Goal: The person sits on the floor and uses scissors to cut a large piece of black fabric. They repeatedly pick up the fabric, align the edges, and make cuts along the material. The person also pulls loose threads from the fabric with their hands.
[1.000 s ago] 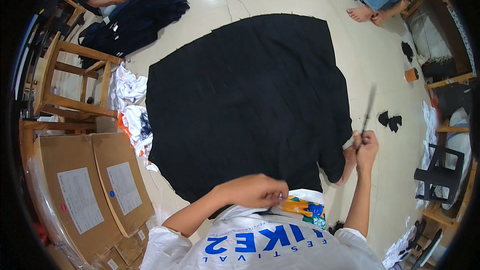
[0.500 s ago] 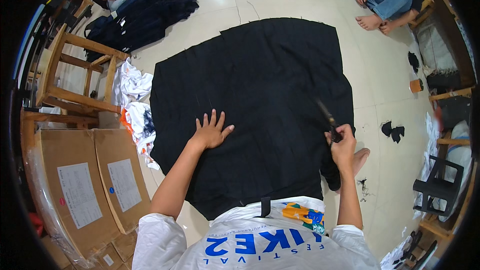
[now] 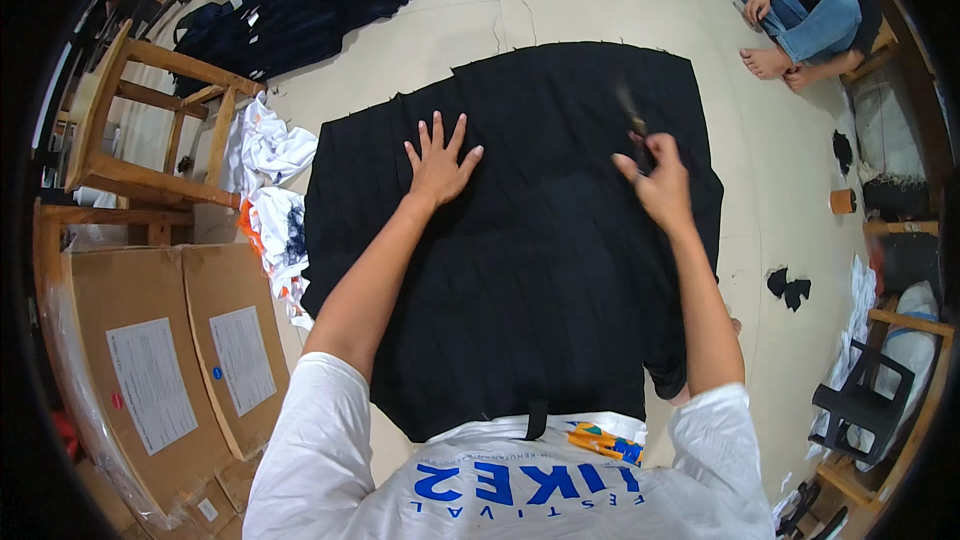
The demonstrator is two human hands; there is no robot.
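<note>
A large black cloth point(image 3: 520, 280) lies over my lap and spreads forward across the tiled floor, with loose threads along its far edge. My left hand point(image 3: 437, 168) rests flat on its far left part, fingers spread. Scissors point(image 3: 638, 126) are in my right hand point(image 3: 662, 185), held over the cloth's right half with the tips toward the far edge. Motion smears the blades, so whether they are parted cannot be told.
At left stand a wooden stool point(image 3: 165, 175) and cardboard boxes point(image 3: 150, 340), with white cloths point(image 3: 270, 150) beside them. A dark garment pile point(image 3: 300, 15) lies far left. Another person point(image 3: 800, 20) sits far right. Black scraps point(image 3: 790, 287) and an overturned black stool point(image 3: 862, 400) lie right.
Both hands have moved forward over the cloth, the left pressing nearer its far edge. My right hand has carried the scissors forward and slightly left.
</note>
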